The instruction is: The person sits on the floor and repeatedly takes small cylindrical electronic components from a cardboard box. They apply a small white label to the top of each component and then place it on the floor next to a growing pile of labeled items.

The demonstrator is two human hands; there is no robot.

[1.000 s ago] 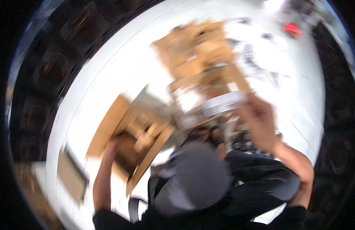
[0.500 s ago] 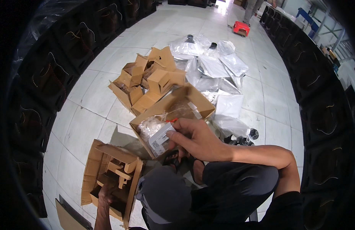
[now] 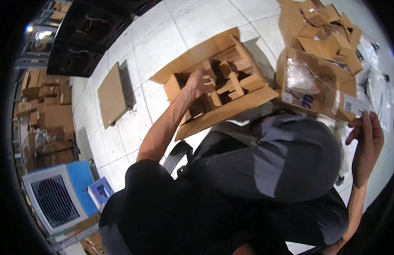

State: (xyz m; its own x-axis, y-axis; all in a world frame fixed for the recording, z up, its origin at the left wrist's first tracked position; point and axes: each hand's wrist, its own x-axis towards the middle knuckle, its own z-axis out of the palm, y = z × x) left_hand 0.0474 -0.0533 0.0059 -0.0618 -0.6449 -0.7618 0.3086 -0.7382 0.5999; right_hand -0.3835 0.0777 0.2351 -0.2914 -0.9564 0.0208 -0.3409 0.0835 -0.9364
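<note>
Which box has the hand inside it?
The open box in the middle: the left hand reaches in. The other boxes sit farther right.

The person's left hand reaches down into an open brown cardboard box on the white tiled floor, its fingers closed in a grip on one of the folded brown cardboard inserts packed inside. Beyond that box, to its right, a second open brown carton holds a crumpled clear plastic bag. The right hand is raised just past the second carton, pinching a small white label. To the left of the first box, a flat brown cardboard sheet lies on the floor.
</note>
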